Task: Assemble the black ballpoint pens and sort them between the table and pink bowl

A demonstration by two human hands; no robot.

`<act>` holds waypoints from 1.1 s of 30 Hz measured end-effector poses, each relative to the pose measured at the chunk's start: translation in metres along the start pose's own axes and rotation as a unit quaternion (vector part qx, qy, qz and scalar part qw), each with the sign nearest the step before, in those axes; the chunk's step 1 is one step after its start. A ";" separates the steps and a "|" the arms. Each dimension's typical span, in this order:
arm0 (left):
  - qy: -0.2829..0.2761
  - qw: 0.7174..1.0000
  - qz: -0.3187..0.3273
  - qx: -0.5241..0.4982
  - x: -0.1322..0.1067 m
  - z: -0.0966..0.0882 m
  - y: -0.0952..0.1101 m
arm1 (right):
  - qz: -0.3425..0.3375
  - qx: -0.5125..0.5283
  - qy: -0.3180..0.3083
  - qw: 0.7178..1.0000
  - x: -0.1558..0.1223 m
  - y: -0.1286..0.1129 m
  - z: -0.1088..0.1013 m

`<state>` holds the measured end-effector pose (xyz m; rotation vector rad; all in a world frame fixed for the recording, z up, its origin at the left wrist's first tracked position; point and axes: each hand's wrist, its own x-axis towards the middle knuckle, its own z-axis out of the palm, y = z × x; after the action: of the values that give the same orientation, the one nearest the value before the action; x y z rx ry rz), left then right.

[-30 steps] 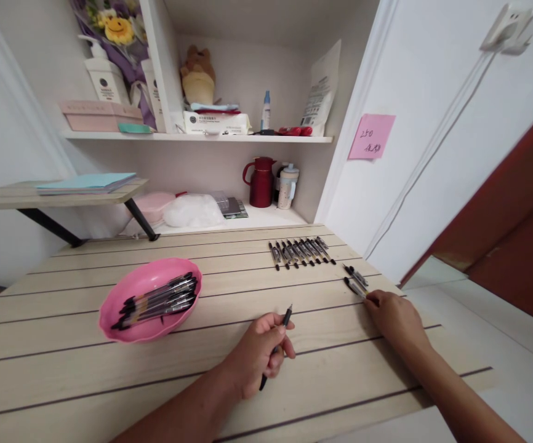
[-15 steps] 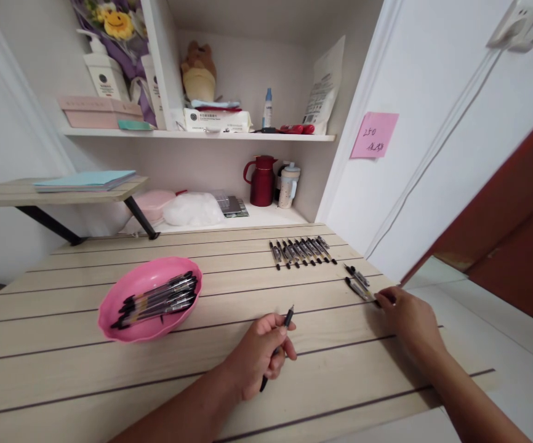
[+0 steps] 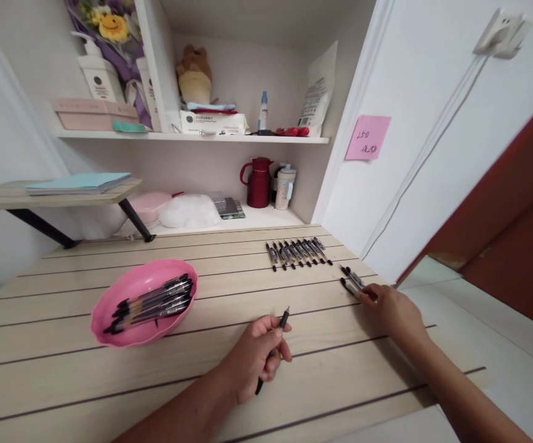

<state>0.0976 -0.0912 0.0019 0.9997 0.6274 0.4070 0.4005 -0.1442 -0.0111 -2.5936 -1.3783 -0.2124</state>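
- Two hands over the slatted wooden bench [image 3: 63,369]: left hand [image 3: 257,354] grips a black pen [image 3: 284,319].
- Right hand [image 3: 389,307] touches two pens [image 3: 350,282]; whether it grips them is unclear.
- Beyond it: pen row [image 3: 296,252], shelves [image 3: 202,138].
- Left of the left hand: pink bowl [image 3: 123,335].

1. Bowl [image 3: 109,314]: pink.
2. Pens [image 3: 296,252]: black with clear barrels.
3. Table [image 3: 109,381]: pale wood, dark stripes.
4. Jug [image 3: 258,183]: dark red.
5. Sticky note [image 3: 367,137]: pink.

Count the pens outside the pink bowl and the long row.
3. Held pen in the left hand. Far pen and near pen side by side on the table at the right hand, whose fingers may hide another.
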 end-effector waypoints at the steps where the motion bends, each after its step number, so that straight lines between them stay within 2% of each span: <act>1: 0.000 1.000 0.000 0.000 0.000 0.000 0.000 | -0.009 -0.012 -0.004 1.000 0.001 -0.003 0.001; 6: -0.001 1.000 -0.004 -0.002 0.000 0.000 0.000 | -0.024 -0.070 -0.018 0.997 0.004 -0.012 0.007; 18: -0.005 1.000 -0.004 -0.001 -0.001 0.001 0.000 | -0.026 -0.082 -0.018 0.996 0.013 -0.018 0.012; 24: -0.001 1.000 -0.001 -0.004 -0.001 0.001 0.000 | -0.026 -0.064 0.009 0.998 0.012 -0.022 0.001; 27: 0.016 0.999 0.012 -0.025 0.001 0.001 -0.001 | -0.019 0.017 0.037 0.999 -0.006 -0.034 -0.011; 29: 0.032 0.996 0.026 -0.077 0.003 0.003 -0.002 | -0.051 0.132 0.012 0.990 -0.029 -0.052 -0.018; 31: 0.036 0.986 0.045 -0.158 0.006 0.005 -0.004 | -0.111 0.274 -0.074 0.952 -0.059 -0.079 -0.022; 33: 0.031 0.970 0.066 -0.230 0.008 0.007 -0.006 | -0.153 0.364 -0.149 0.907 -0.090 -0.107 -0.023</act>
<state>0.1081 -0.0936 -0.0029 0.5875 0.4907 0.6697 0.2608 -0.1638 0.0030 -1.8294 -1.5633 0.5751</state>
